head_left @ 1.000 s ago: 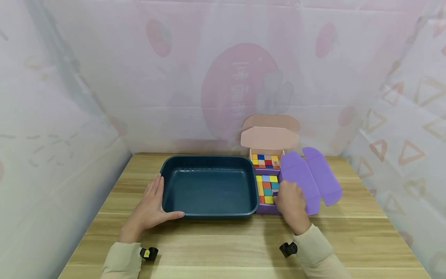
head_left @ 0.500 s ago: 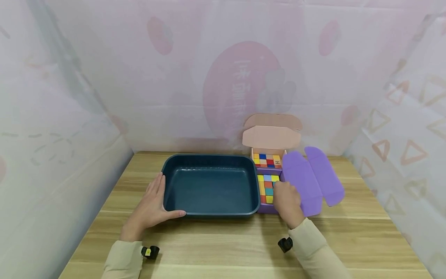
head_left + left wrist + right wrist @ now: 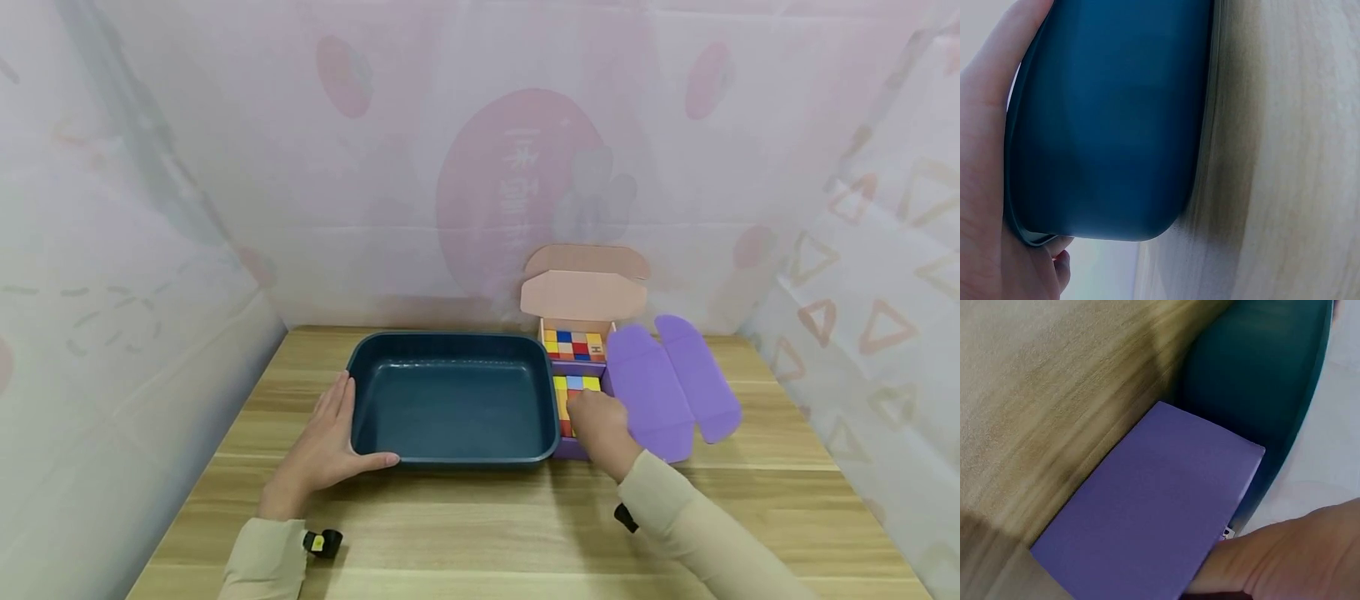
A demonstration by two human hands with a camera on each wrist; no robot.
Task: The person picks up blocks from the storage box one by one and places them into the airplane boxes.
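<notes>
My left hand (image 3: 318, 442) rests against the near-left corner of a dark teal rectangular pan (image 3: 450, 462), its fingers straight along the left side and its thumb on the front rim. In the left wrist view the palm lies against the rim of the pan (image 3: 1110, 125). My right hand (image 3: 603, 429) is over the purple box (image 3: 572, 450), fingertips down among colored blocks (image 3: 574, 382). The right wrist view shows the thumb (image 3: 1285, 559) reaching behind the wall of the box (image 3: 1154, 500), near a white block face (image 3: 1229, 532). I cannot tell whether these fingers grip a block.
Behind the purple box stands a pink box (image 3: 585, 296) with its lid up, holding several colored blocks (image 3: 573, 343). The purple lid (image 3: 667, 387) lies open to the right. A wooden table (image 3: 465, 533) carries everything, with a printed cloth (image 3: 375, 167) behind.
My right hand has moved left across the purple box, from its right side to over the middle blocks, covering more of them. The left hand stays at the pan.
</notes>
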